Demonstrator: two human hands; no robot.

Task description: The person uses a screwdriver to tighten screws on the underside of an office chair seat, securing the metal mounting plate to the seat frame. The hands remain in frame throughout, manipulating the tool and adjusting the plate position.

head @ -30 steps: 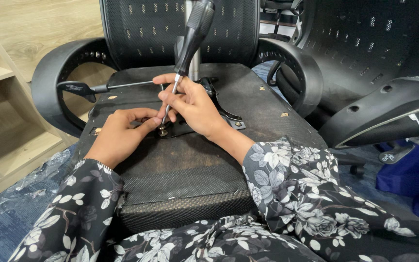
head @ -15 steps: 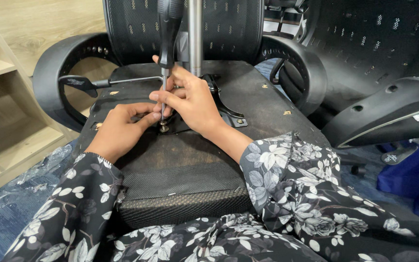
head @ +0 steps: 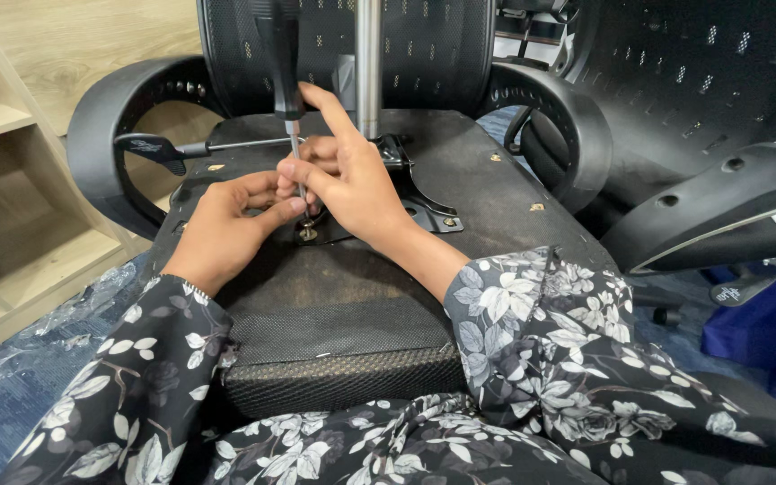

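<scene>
Head view, looking down: upturned office chair seat (head: 460, 193) lies across lap, underside facing up. Screwdriver (head: 285, 85) stands nearly upright, long axis vertical, black handle at top of picture, thin shaft pointing down at screw (head: 307, 233) on seat underside beside black metal bracket (head: 419, 202). Right hand (head: 352, 184) fingers pinched together on shaft, index finger stretched up. Left hand (head: 226, 224) rests on seat, fingertips closed in beside screw and shaft tip. Silver gas cylinder (head: 368, 67) rises upright just behind hands. Black lever (head: 159, 148) sticks out leftward. Wooden shelf (head: 2, 224) at left.
</scene>
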